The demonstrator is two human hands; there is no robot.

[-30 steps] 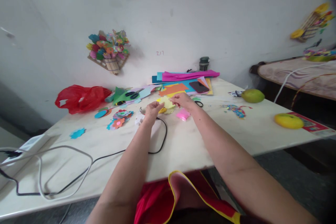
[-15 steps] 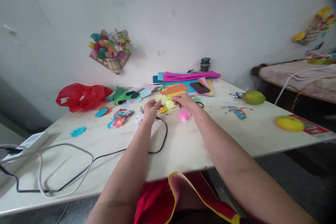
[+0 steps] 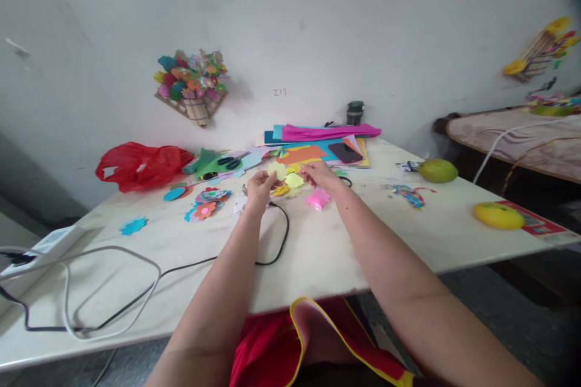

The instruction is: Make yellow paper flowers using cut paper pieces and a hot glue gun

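Observation:
My left hand (image 3: 262, 188) pinches a pale yellow paper flower (image 3: 277, 170) by its edge, lifted a little above the table. Across from it, my right hand (image 3: 320, 175) has its fingertips pressed together beside several yellow paper cutouts (image 3: 294, 181); whatever is between them is too small to make out. Orange-yellow paper flowers (image 3: 280, 191) lie below, between the two hands. A bright pink packet (image 3: 318, 199) rests just under my right hand. White scraps (image 3: 240, 203) sit left of my left wrist, partly hidden by it.
Layered paper flowers (image 3: 207, 205) and a blue flower (image 3: 134, 226) lie leftward. Scissors (image 3: 230, 162), a red plastic bag (image 3: 143, 166), coloured sheets (image 3: 304, 154) and a phone (image 3: 345, 153) are at the back. A black cable (image 3: 190, 265) crosses the table. Mangoes (image 3: 498, 216) sit right.
My hands stay nearly in place, with the pale yellow flower still in my left fingers. The whole view has shifted slightly.

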